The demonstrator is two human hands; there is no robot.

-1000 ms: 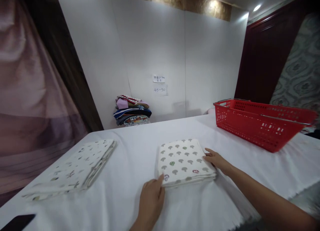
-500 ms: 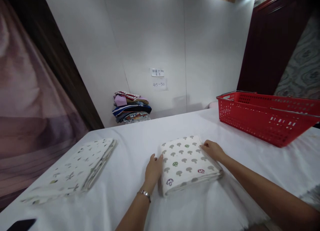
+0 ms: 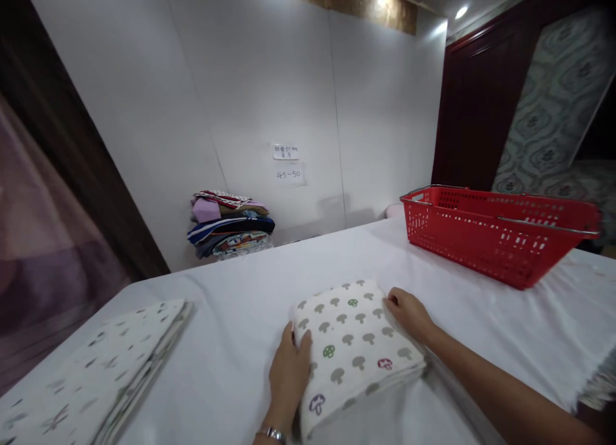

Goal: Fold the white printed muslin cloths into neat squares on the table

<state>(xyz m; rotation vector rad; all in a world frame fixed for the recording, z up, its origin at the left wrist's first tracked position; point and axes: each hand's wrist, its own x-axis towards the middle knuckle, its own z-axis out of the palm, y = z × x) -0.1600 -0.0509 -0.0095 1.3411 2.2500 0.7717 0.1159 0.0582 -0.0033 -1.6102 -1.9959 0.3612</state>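
A folded white blanket (image 3: 353, 349) printed with grey mushrooms, plus a few green, red and purple ones, is between my hands in the middle of the head view. My left hand (image 3: 289, 374), with a silver band at its wrist, grips the blanket's left edge, thumb beside the top layer. On the far right edge, my right hand (image 3: 408, 313) has its fingers closed on the cloth. The undersides of the fingers are hidden. Whether the blanket is lifted or rests on the table, I cannot tell. Another folded white cloth (image 3: 96, 374) with small dark prints lies at left.
A red plastic basket (image 3: 486, 243) with metal handles stands at the right on the white-covered table (image 3: 231, 329). Behind the far edge is a stack of folded fabrics (image 3: 231, 230). Handwritten paper labels (image 3: 289, 174) hang on the pale wall. A curtain (image 3: 52, 291) hangs at left.
The view has tilted up and shifted, so the table's things appear lower and further left. Both hands stay at the sides of the mushroom-print blanket.
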